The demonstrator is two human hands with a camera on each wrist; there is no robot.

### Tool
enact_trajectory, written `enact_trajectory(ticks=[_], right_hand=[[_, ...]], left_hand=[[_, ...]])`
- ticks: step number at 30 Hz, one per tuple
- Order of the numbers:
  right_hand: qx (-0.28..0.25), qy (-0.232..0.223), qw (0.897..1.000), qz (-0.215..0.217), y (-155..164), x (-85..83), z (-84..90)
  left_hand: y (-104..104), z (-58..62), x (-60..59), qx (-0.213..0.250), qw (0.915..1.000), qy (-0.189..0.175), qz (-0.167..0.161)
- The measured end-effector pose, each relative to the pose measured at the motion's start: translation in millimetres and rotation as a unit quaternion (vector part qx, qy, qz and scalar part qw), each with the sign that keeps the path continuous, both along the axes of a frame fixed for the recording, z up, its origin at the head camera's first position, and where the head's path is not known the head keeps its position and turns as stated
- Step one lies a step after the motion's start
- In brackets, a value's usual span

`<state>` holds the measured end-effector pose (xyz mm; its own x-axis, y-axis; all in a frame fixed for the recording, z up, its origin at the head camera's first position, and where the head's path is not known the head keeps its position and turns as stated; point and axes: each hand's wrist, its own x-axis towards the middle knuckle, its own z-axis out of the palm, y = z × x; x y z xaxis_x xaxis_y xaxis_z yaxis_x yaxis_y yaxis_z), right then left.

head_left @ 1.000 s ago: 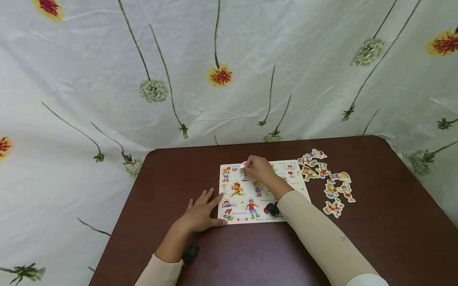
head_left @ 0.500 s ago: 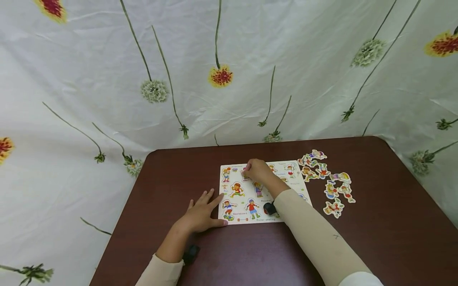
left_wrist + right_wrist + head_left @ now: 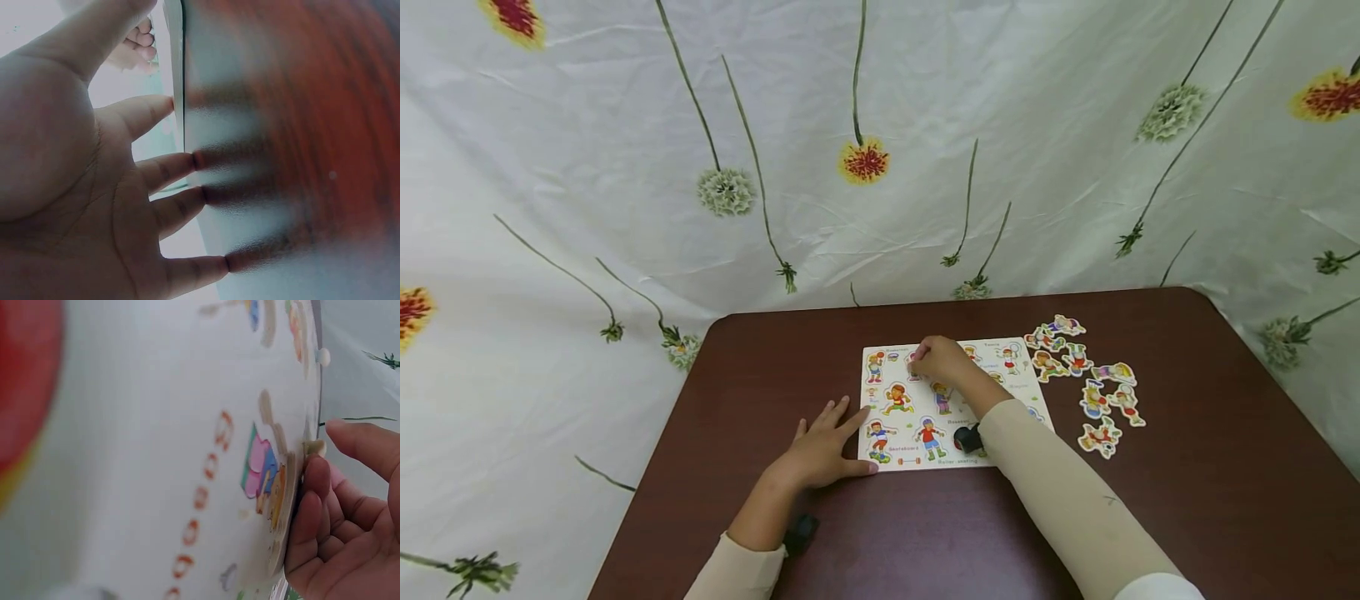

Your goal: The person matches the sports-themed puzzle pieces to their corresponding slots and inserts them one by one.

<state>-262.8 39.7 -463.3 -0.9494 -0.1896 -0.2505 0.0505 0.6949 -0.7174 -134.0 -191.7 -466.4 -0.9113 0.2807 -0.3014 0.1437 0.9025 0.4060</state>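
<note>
A white puzzle board [image 3: 913, 414] with cartoon sport figures lies on the dark brown table [image 3: 1195, 475]. My right hand [image 3: 923, 360] is on the board's far middle and pinches a figure piece [image 3: 265, 476] by its small peg [image 3: 315, 447], with the piece against the board [image 3: 125, 456]. My left hand [image 3: 829, 435] lies flat on the table, fingers spread, the index finger touching the board's left edge [image 3: 177, 81]. The left wrist view shows that open palm and fingers [image 3: 181, 170] on the tabletop.
Several loose figure pieces [image 3: 1093, 379] lie on the table to the right of the board. A flowered white cloth [image 3: 865, 158] hangs behind and around the table. The table's rounded back corners are near the cloth.
The right hand has moved slightly right and down with the piece, bringing it onto the board. The left hand has stayed put.
</note>
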Motion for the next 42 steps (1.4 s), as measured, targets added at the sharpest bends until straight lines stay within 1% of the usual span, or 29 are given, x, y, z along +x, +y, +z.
enact_trajectory(ticks=[3, 5, 12, 16, 23, 29, 34, 39, 42], right_hand=[[-0.043, -0.014, 0.999, -0.008, 5, 1.1, 0.4], [-0.066, -0.015, 0.998, -0.015, 8, 1.4, -0.2], [-0.140, 0.016, 0.990, -0.027, 23, 2.5, 1.5], [-0.168, 0.033, 0.985, -0.026, 33, 5.3, 6.7], [-0.227, 0.045, 0.973, -0.029, 54, 14.3, 17.8], [-0.240, 0.050, 0.968, -0.050, 74, 20.6, 21.2], [-0.245, 0.064, 0.966, -0.057, 90, 24.1, 23.0], [-0.239, 0.066, 0.966, -0.073, 108, 26.1, 21.2], [-0.226, 0.074, 0.968, -0.081, 118, 27.9, 19.0]], left_hand=[[0, -0.5, -0.2, -0.001, 1.0000, 0.000, 0.000], [1, -1.0, -0.3, -0.002, 1.0000, 0.001, 0.000], [0, -2.7, -0.1, -0.002, 1.0000, 0.001, 0.003], [0, -2.9, -0.4, -0.001, 1.0000, 0.001, 0.002], [0, -2.5, 0.9, 0.001, 1.0000, 0.002, 0.001], [0, 0.4, 2.7, 0.010, 0.9999, 0.003, -0.005], [0, 2.1, 2.9, 0.009, 0.9999, 0.001, -0.004], [0, 4.9, 4.1, 0.006, 1.0000, 0.000, -0.002], [0, 3.8, 5.0, 0.005, 1.0000, 0.001, -0.003]])
